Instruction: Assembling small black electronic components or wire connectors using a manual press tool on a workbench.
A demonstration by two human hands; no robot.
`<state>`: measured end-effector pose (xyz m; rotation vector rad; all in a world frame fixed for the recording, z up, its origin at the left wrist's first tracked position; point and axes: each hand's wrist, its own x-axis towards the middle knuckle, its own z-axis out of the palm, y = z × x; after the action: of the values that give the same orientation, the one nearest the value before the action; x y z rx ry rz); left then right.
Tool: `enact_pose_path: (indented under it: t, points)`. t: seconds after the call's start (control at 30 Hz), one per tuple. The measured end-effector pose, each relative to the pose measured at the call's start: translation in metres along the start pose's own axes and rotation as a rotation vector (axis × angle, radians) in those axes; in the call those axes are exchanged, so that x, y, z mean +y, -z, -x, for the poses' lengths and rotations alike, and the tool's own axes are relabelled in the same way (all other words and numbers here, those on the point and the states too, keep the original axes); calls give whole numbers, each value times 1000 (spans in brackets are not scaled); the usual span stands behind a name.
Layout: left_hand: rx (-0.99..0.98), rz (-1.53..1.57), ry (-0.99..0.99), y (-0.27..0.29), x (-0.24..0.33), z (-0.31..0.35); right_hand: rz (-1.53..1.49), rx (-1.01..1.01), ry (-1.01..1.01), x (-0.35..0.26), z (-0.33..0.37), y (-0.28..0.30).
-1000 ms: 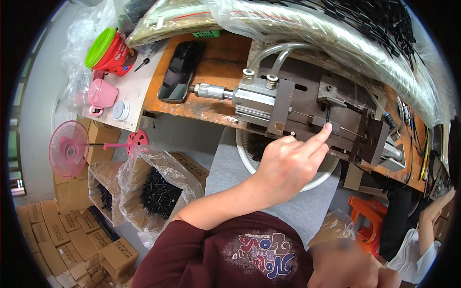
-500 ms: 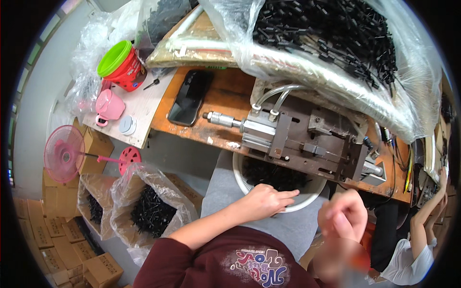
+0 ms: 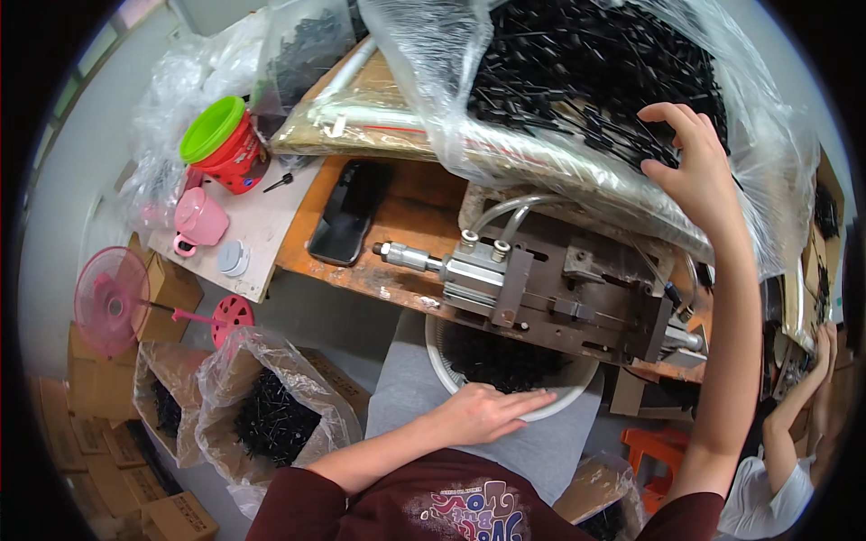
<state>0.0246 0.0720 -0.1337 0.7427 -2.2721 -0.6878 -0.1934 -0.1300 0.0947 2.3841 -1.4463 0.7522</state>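
My right hand (image 3: pixel 695 167) reaches up over the heap of small black plastic parts (image 3: pixel 577 77) on the plastic-covered tray. Its thumb and fingers are apart, with nothing visible between them. My left hand (image 3: pixel 483 415) lies with outstretched fingers at the near rim of a white basin (image 3: pixel 435 361) on my lap. Black parts (image 3: pixel 505 361) fill the basin's visible bottom. Above the basin, at the bench edge, sits a metal fixture (image 3: pixel 559 298) with a pneumatic cylinder (image 3: pixel 475 279) and clear hoses.
A phone (image 3: pixel 352 212) lies on the wooden bench, left of the fixture. Further left stand a red-and-green bucket (image 3: pixel 236 167), a pink cup (image 3: pixel 201 216) and a pink fan (image 3: pixel 113 302). Bags of black parts (image 3: pixel 275 419) stand at lower left. Another person's arm (image 3: pixel 794 406) shows at right.
My right hand has gone from beside my lap up to the heap of black parts, its curled fingers now apart. My left hand stays at the basin. The view has shifted slightly.
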Motion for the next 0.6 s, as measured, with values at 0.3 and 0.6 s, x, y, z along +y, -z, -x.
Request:
enact_pose_path:
  t: [0.3, 0.6]
  points:
    - [5, -7, 30, 1, -3, 13, 77, -426, -129, 10, -47, -15]
    - [71, 56, 13, 28, 16, -9, -18, -270, -189, 29, -34, 5]
